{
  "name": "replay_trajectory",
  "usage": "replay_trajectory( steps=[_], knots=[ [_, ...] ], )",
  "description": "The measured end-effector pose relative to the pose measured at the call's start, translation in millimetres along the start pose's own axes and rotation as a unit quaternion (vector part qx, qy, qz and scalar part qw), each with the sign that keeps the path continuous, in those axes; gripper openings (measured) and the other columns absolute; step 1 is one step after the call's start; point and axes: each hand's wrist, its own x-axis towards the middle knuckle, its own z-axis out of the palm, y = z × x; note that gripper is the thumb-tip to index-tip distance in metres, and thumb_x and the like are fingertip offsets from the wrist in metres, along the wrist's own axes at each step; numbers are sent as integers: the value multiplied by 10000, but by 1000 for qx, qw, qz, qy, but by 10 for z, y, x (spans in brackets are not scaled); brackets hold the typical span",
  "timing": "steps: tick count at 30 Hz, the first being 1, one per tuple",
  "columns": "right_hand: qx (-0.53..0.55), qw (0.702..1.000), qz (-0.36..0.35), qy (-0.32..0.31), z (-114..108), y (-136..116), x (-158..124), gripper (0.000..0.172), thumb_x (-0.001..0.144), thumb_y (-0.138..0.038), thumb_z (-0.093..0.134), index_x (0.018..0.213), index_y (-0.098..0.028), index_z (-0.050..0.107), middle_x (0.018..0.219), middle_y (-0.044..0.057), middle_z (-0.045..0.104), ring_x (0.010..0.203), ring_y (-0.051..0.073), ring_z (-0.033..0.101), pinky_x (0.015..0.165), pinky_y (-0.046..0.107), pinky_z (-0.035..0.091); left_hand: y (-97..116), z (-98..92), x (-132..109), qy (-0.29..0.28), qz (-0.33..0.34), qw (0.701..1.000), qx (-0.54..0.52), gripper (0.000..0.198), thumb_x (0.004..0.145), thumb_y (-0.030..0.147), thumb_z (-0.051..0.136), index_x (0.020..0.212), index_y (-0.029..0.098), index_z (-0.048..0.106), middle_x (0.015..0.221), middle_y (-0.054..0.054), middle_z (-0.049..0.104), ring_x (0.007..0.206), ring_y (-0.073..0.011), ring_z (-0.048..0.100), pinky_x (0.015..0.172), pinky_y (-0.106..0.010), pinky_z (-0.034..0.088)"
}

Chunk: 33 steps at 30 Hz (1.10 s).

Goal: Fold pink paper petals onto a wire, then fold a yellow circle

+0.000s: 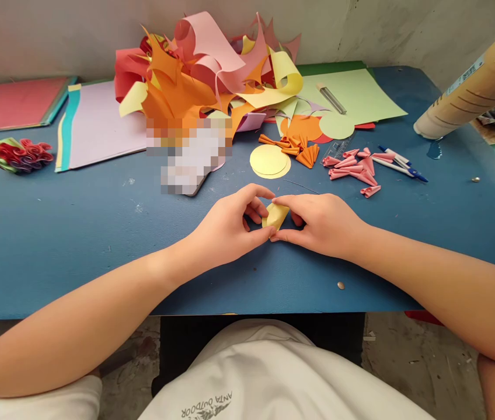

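Between my two hands, near the front middle of the blue table (pixel 98 233), is a small piece of folded yellow paper (pixel 276 216). My left hand (pixel 234 221) grips its left side with thumb and fingers. On the right, the thumb and index finger of my right hand (pixel 317 221) pinch the same paper. Just beyond it lie round yellow paper discs (pixel 269 160). Folded orange paper pieces (pixel 307 155) and rolled pink paper cones (pixel 352 169) rest to the right of the discs.
Behind is a heap of curled paper scraps (pixel 177 87). Paper sheets (pixel 103 122) and a paper flower bundle (pixel 18 155) lie left. Pens (pixel 398 163), a green disc (pixel 337 125), a small tube (pixel 331 98) and a tilted bottle (pixel 470 81) stand or lie right.
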Motion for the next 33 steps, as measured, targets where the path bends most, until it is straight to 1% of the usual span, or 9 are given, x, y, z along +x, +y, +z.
replay_trajectory(
  steps=[7, 10, 13, 16, 20, 23, 27, 30, 33],
  knots=[
    [15, 999, 33, 12, -2, -29, -19, 544, 864, -580, 818, 1174, -152, 689, 683, -4, 669, 562, 172, 579, 568, 283, 345, 35, 11, -16, -9, 2, 1000, 8, 321, 905, 285, 697, 1221, 230, 669, 847, 19, 714, 722, -119, 648, 690, -246, 526],
    [48, 995, 40, 75, -32, -26, -24, 500, 797, -554, 883, 1047, -185, 657, 694, -20, 630, 535, 140, 499, 562, 281, 349, 33, -18, 3, -5, 8, 999, -52, 304, 919, 270, 688, 1217, 214, 667, 866, -1, 683, 790, -141, 650, 693, -257, 519],
    [126, 980, 27, 150, -58, -10, -9, 457, 755, -513, 920, 900, -204, 618, 811, 17, 628, 633, 147, 515, 619, 295, 425, 30, -75, 32, -14, 0, 989, -150, 273, 927, 273, 700, 1190, 205, 671, 901, -14, 653, 816, -145, 630, 735, -270, 532],
    [284, 943, 16, 173, -40, 8, 17, 372, 814, -490, 876, 851, -205, 639, 957, 69, 645, 801, 186, 595, 708, 322, 512, 22, -132, 54, -14, -8, 968, -250, 310, 923, 307, 744, 1204, 218, 649, 844, 6, 637, 732, -126, 609, 692, -255, 515],
    [499, 855, 94, 101, 9, -9, 32, 297, 931, -482, 772, 864, -210, 672, 841, 31, 655, 741, 163, 615, 668, 310, 542, 13, -151, 53, -13, -16, 947, -322, 425, 903, 294, 804, 1272, 241, 600, 849, 7, 668, 768, -133, 652, 707, -246, 542],
    [563, 810, 136, 92, 10, -61, 24, 343, 849, -487, 864, 852, -214, 657, 778, 4, 665, 689, 148, 628, 630, 292, 554, 19, -120, 40, -42, -13, 942, -334, 477, 862, 263, 851, 1273, 254, 608, 913, -12, 718, 872, -169, 709, 770, -275, 594],
    [614, 766, 149, 118, -13, -120, 8, 463, 792, -432, 926, 1037, -274, 566, 797, -20, 734, 713, 180, 721, 643, 309, 606, 27, -71, 27, -38, -9, 937, -346, 503, 835, 226, 873, 1266, 267, 617, 934, -13, 748, 875, -175, 738, 775, -283, 626],
    [599, 776, 132, 143, -18, -128, -4, 434, 839, -379, 896, 1039, -295, 520, 729, -48, 703, 643, 159, 693, 595, 284, 583, 24, -54, 18, -32, -5, 935, -354, 601, 817, 190, 883, 1328, 306, 588, 941, 0, 759, 859, -175, 755, 773, -293, 647],
    [561, 808, 95, 152, -10, -122, -19, 287, 895, -337, 842, 973, -274, 574, 764, -31, 686, 647, 134, 654, 591, 267, 566, 27, -45, 3, -57, 13, 931, -360, 514, 832, 156, 861, 1274, 302, 644, 976, -8, 782, 899, -190, 779, 795, -305, 660]
  ],
)
